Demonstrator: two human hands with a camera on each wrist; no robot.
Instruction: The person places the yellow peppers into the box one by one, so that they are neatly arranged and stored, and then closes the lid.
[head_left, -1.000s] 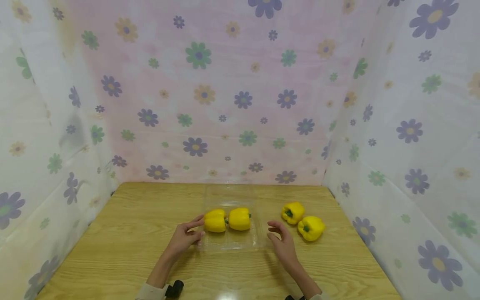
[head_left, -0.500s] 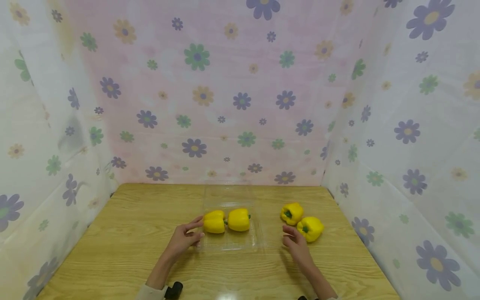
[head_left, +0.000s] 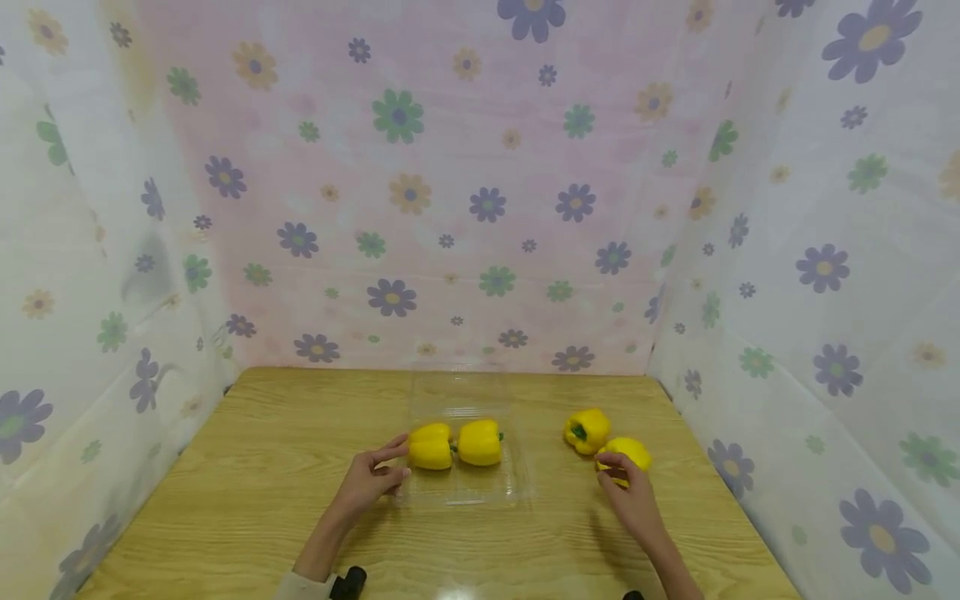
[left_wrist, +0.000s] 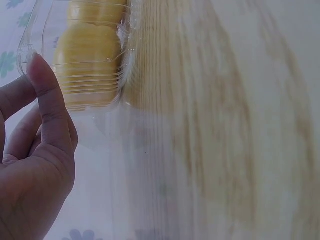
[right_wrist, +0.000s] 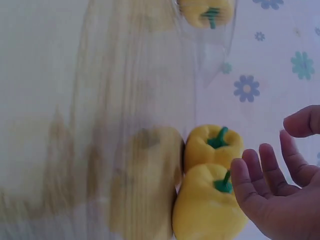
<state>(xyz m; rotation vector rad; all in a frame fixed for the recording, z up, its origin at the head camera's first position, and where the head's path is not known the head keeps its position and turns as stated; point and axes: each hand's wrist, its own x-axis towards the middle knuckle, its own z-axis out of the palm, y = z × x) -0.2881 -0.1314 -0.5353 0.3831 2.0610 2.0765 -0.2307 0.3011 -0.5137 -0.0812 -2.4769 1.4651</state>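
A clear plastic clamshell box [head_left: 480,492] lies with its lid folded back, two yellow bell peppers [head_left: 430,447] side by side in its base. My left hand [head_left: 367,482] pinches the box's left rim between thumb and finger, as the left wrist view shows. Two more yellow bell peppers sit on the table to the right: a rear pepper [head_left: 587,430] and a front pepper [head_left: 633,451]. Over the front one hovers my right hand [head_left: 632,500], fingers loosely bent and hiding part of it. In the right wrist view the right fingers [right_wrist: 272,172] hold nothing.
The wood-grain table [head_left: 300,417] is enclosed by flower-print cloth [head_left: 487,167] at the back and on both sides. Bare tabletop lies between the box and the loose peppers.
My right hand has moved right, from beside the box to over the front loose pepper. My left hand has stayed at the box's left rim.
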